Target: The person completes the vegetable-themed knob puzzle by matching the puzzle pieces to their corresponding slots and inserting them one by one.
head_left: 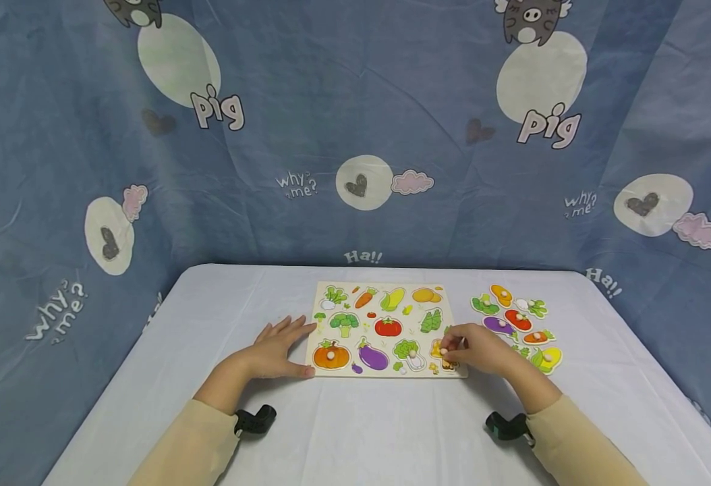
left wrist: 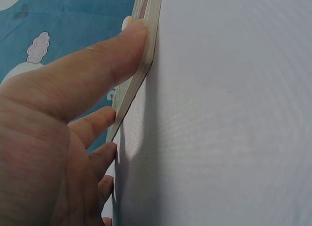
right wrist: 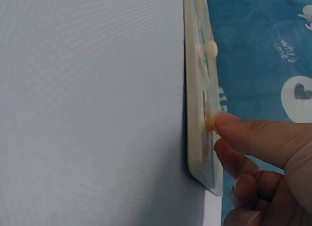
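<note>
A wooden vegetable puzzle board [head_left: 355, 307] lies flat on the table. My right hand [head_left: 479, 347] is at its lower right corner, thumb and index finger pinching the small knob [right wrist: 210, 123] of a yellow-orange mushroom piece [head_left: 436, 348]; the fingers partly hide that piece. With fingers spread, my left hand [head_left: 276, 351] rests at the board's left edge. Its thumb [left wrist: 124, 55] touches the rim by the lower left corner. A pumpkin piece [head_left: 338, 362] and a leafy cabbage piece [head_left: 404, 347], both with knobs, sit in the bottom row.
Right of the board lies a loose cluster of knobbed pieces, including a purple eggplant [head_left: 497, 325], a tomato [head_left: 517, 318], a carrot [head_left: 536, 337] and a corn cob [head_left: 550, 360]. A white cloth covers the table [head_left: 367, 432]. Behind it hangs a blue printed curtain [head_left: 307, 229].
</note>
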A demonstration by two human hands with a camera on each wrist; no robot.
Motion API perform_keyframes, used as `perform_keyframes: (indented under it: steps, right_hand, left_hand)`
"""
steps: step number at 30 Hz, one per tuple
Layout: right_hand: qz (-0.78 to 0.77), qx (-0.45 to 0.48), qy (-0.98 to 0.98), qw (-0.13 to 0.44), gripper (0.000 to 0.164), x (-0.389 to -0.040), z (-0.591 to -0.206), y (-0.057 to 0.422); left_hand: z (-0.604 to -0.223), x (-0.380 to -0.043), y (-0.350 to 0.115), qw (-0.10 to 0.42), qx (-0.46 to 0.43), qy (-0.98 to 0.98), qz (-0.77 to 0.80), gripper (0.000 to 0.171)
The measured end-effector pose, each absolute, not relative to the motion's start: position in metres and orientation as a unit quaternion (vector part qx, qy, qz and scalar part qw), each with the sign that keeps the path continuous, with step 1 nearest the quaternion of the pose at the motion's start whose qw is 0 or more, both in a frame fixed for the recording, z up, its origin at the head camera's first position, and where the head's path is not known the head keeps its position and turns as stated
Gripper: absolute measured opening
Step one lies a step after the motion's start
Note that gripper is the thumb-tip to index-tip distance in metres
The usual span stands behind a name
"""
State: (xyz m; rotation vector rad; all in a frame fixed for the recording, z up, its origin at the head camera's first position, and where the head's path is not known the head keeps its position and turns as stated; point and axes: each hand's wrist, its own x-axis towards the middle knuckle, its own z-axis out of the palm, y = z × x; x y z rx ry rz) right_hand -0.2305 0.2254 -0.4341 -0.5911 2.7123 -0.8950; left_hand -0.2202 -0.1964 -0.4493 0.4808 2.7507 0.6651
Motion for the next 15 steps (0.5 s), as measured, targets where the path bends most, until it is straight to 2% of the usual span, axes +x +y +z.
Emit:
perform_keyframes:
  steps: [15]
  right_hand:
    - [-0.303,-0.196,0.931,0.059,0.015,-0.219,-0.407,0.249]
  left_hand:
    - [-0.452,-0.222,-0.197,0.137,0.163,0.950,0.230,0.100]
